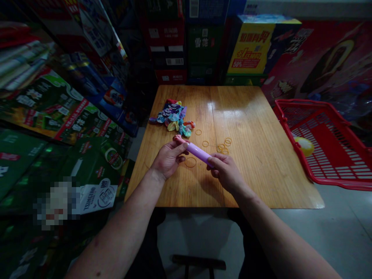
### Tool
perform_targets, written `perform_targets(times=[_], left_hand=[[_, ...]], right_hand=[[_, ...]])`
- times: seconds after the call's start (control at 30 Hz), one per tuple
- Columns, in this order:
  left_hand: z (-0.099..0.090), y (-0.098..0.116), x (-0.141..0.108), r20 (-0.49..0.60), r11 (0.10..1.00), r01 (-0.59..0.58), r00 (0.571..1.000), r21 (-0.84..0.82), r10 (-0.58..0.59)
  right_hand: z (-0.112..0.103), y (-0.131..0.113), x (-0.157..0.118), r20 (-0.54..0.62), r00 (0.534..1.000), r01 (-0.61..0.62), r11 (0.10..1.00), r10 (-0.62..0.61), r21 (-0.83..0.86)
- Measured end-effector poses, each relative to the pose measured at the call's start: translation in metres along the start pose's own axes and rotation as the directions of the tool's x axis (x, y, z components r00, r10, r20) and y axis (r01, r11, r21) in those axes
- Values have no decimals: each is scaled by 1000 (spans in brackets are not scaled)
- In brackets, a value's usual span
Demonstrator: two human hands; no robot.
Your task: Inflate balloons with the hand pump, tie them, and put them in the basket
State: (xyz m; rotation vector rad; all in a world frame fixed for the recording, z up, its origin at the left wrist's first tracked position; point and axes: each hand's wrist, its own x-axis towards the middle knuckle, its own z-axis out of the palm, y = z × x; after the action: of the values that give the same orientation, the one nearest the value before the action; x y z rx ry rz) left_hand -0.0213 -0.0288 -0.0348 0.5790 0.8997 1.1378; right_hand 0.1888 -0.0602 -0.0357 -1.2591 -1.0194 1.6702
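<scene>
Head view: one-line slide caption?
Two bare hands hold a purple tube above a wooden table with scattered rubber bands.

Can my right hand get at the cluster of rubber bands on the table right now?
Likely yes: the rubber bands lie just beyond your right hand, with nothing visible in between, though its fingers are holding one end of the purple tube.

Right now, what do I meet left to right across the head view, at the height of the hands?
Green beer cartons → left hand → purple tube → right hand → red basket.
</scene>
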Motion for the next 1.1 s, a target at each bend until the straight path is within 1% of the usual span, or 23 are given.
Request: perform_targets(times=[0.07, 0.17, 0.23, 0.4, 0.53, 0.57, 0.63, 0.7, 0.77, 0.83, 0.93, 1.0, 1.1], left_hand=[[1, -1, -3, 25, 999, 30, 999, 12, -31], [3, -2, -8, 133, 994, 79, 989, -75, -69], [6, -1, -10, 176, 990, 84, 982, -109, -64], [10, -2, -9, 176, 984, 70, 984, -162, -41], [10, -4, -5, 137, 983, 40, 990, -180, -15], [9, -4, -5, 128, 984, 37, 992, -173, -14], [9, -5, -4, 118, 987, 34, 993, -157, -15], [9, -5, -4, 113, 988, 31, 994, -148, -15], [9, -6, -4, 109, 988, 31, 994, -149, -14], [9, -6, -4, 121, 985, 33, 993, -167, -13], [9, -6, -4, 147, 975, 49, 989, -216, -18], [9, -5, -4, 146, 967, 69, 989, -245, -34], [9, -4, -6, 170, 957, 116, 983, -266, -72]], right_hand=[[-2, -1, 0, 32, 999, -32, 999, 30, 37], [-3, -3, 0, 93, 993, -83, 992, 75, 92], [-3, -5, 0, 111, 991, -94, 988, 81, 120], [-5, -3, 6, 94, 993, -79, 987, 67, 138], [-7, -3, 9, 67, 997, -38, 994, 31, 107], [-8, -4, 10, 59, 997, -48, 993, 41, 111], [-9, -6, 10, 72, 992, -113, 984, 104, 141], [-10, -8, 9, 128, 974, -206, 961, 185, 181], [-12, -9, 9, 204, 950, -279, 936, 237, 213], [-15, -8, 10, 294, 916, -348, 906, 274, 240], [-19, -5, 13, 413, 853, -447, 855, 320, 262], [-22, -2, 16, 456, 824, -488, 830, 336, 270], [-25, 4, 18, 493, 812, -495, 817, 313, 297]])
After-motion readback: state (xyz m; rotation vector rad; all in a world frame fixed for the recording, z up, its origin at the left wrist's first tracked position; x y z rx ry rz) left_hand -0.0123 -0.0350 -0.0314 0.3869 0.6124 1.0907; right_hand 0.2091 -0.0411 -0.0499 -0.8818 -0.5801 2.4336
